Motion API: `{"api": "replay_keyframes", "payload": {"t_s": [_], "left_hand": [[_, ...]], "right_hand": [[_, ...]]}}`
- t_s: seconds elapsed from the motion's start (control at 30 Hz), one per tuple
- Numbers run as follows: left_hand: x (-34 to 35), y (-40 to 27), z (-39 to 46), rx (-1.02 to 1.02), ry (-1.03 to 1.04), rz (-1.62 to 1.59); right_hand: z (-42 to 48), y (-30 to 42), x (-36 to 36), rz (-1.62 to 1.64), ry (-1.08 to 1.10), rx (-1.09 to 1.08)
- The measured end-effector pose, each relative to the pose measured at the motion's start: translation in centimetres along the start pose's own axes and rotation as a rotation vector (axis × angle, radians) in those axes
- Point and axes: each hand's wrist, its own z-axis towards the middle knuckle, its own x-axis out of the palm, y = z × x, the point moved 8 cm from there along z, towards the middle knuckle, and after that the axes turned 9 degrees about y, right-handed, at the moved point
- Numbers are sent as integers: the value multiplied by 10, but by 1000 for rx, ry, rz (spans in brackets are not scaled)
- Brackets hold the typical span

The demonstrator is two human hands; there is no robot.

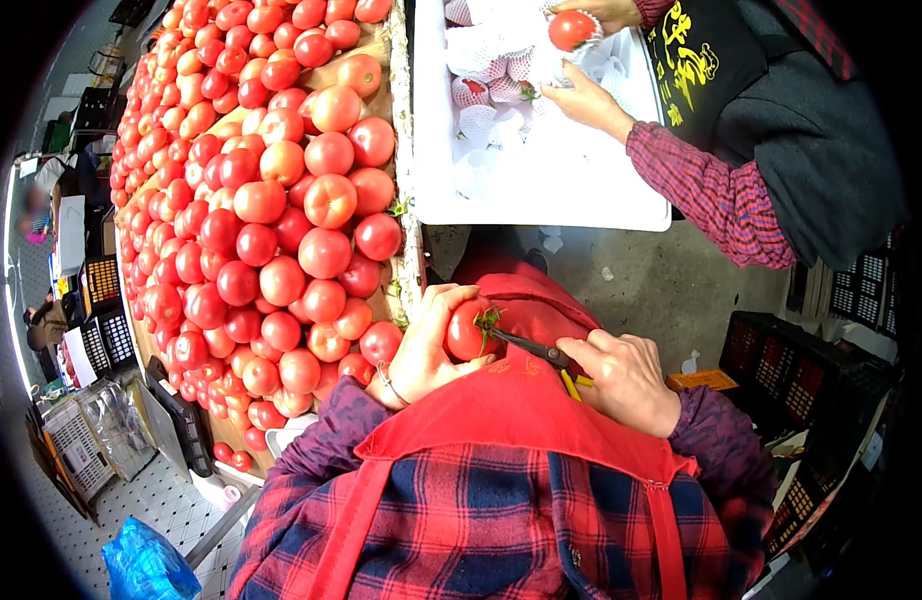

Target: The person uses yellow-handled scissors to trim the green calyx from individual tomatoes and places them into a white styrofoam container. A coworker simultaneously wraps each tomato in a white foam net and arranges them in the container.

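Observation:
My left hand (423, 349) holds a red tomato (468, 330) with its green calyx and stem turned to the right. In my right hand (627, 375) is a pair of snips (532, 346) with dark blades and yellow handles; the tips touch the calyx at the stem. Both hands are in front of my red apron, low over its upper edge. Just left of my left hand lies a large heap of loose tomatoes (281, 277) on a slanted wooden stand, with its pale, worn edge board (402, 150) on the near side.
A white foam box (543, 219) with tomatoes in foam net sleeves stands ahead. Across it, a co-worker's hands (592, 101) hold a netted tomato. Black crates (776, 367) are stacked at right. A blue plastic bag (149, 562) and a white crate (78, 450) are at lower left.

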Motion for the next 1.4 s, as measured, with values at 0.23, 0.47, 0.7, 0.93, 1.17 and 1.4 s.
{"api": "replay_keyframes", "payload": {"t_s": [0.23, 0.47, 0.7, 0.93, 1.17, 1.4], "left_hand": [[3, 7, -2, 20, 35, 56], [4, -2, 1, 55, 65, 24], [7, 2, -2, -77, 68, -98], [11, 8, -6, -169, 68, -179], [11, 51, -23, -270, -2, -299], [0, 33, -19, -95, -123, -437]], "right_hand": [[4, -2, 4, -20, 60, 8], [4, 2, 2, 64, -45, -70], [-3, -3, 17, 147, -155, -61], [-4, -1, 18, 211, -211, -93], [7, 7, -3, 416, -368, -112], [15, 4, -8, 173, -71, -79]]}}
